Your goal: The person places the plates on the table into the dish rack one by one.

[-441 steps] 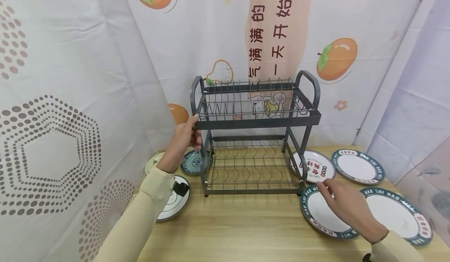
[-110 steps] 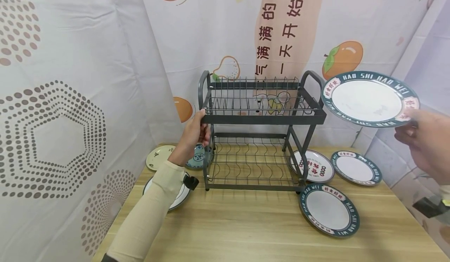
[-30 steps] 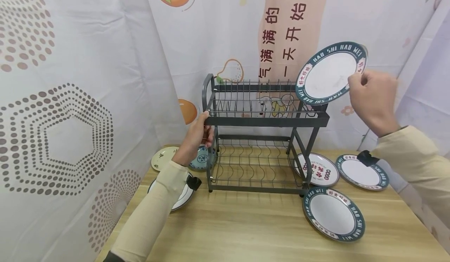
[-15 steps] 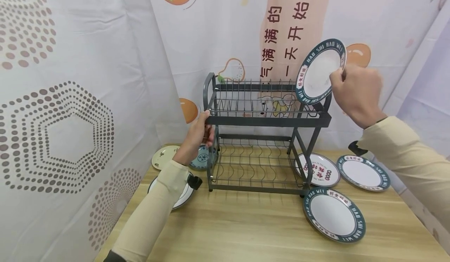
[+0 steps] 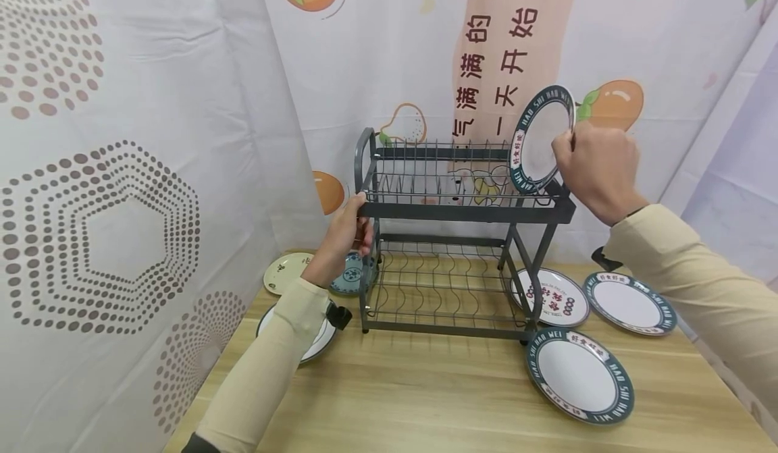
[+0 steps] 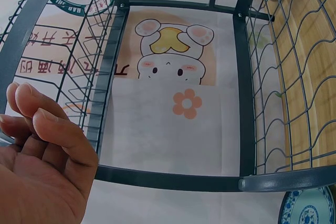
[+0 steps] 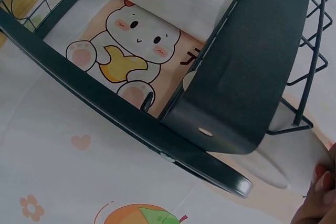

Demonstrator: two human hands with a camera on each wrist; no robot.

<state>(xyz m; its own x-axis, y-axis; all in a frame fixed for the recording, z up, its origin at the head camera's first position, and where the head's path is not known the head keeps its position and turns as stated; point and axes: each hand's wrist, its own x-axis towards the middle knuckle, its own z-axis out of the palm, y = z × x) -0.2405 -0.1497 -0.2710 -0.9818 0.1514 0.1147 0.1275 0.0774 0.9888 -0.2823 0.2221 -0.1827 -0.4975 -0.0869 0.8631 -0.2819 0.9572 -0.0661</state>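
Observation:
A two-tier dark grey dish rack (image 5: 468, 212) stands on the wooden table. My left hand (image 5: 343, 237) holds the front left corner of its upper tier, thumb on top and fingers curled below. At the right end of that tier, my right hand (image 5: 598, 169) pinches the right rim of a white plate (image 5: 543, 144) with a green lettered border. The plate is tilted nearly upright, its lower edge right at the upper tier's wires. In the right wrist view, the plate's white underside (image 7: 302, 156) shows beyond the rack's end, with only fingertips in sight.
Right of the rack lie a near green-rimmed plate (image 5: 580, 375), a far one (image 5: 630, 303) and a plate with red lettering (image 5: 553, 298). On the left are a cream plate (image 5: 286, 274), a blue patterned plate (image 5: 349, 274) and a white plate (image 5: 319, 341) partly behind the left sleeve.
The green-rimmed plate was lifted off the table on the right. Over the last second my right hand has brought it left, turned it more upright and lowered it to the upper tier.

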